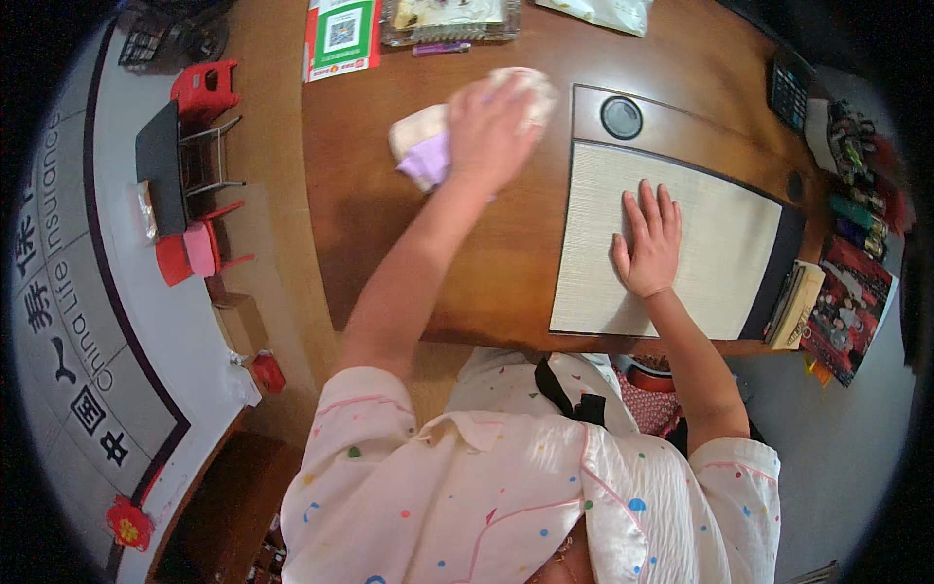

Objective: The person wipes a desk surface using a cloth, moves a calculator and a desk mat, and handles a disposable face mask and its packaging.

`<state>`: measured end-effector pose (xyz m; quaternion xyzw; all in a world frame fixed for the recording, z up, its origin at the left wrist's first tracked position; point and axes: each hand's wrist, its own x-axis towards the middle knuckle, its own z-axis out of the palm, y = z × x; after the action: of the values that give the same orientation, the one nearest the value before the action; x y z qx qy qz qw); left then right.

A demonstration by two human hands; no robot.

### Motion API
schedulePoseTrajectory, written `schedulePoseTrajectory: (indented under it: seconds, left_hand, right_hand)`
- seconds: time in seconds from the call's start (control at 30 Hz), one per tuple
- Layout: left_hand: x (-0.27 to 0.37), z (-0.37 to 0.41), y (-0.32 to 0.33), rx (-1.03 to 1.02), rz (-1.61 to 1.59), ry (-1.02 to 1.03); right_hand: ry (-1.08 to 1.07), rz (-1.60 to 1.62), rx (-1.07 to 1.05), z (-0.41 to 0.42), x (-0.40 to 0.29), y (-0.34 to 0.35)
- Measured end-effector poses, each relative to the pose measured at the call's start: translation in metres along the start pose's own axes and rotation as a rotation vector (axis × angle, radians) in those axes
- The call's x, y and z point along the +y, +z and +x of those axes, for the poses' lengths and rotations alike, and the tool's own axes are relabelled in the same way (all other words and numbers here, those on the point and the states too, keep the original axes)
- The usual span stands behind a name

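My left hand (490, 131) presses down on a cream and lilac cloth (419, 142) on the brown wooden desk (503, 248). Part of the cloth bunches out past my fingertips, and the hand looks slightly blurred. Palm down, my right hand (649, 252) lies on a pale woven desk mat (722, 226) with its fingers a little apart and nothing in them. Beyond that mat, a round dark cable grommet (622, 117) is set into the desk's raised panel.
At the far edge are a printed code card (341, 36), a purple pen (441, 49), a glass tray (503, 29) and a white packet (606, 13). A calculator (789, 91) and upright books (795, 306) stand right. Red stools (206, 89) and a folding table (162, 168) are left.
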<state>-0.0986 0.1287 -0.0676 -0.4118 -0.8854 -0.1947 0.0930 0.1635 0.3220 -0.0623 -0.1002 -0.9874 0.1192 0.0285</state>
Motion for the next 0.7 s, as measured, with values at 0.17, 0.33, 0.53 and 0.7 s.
schedulePoseTrajectory:
  seconds: [0.17, 0.33, 0.53, 0.7]
  left_hand:
    - [-0.122, -0.068, -0.037, 0.185, 0.159, -0.224]
    - [-0.063, -0.072, -0.105, 0.188, -0.415, -0.747]
    - [0.088, -0.069, -0.100, 0.053, -1.355, -1.056]
    - [0.220, -0.026, -0.070, -0.190, -1.363, -0.875]
  right_hand:
    - [0.018, 0.008, -0.012, 0.001, -0.002, -0.004]
    - [0.037, 0.016, -0.035, -0.002, 0.004, -0.004]
    - [0.135, 0.681, 0.015, -0.001, -0.008, -0.043]
    - [0.134, 1.234, 0.015, -0.001, -0.014, -0.090]
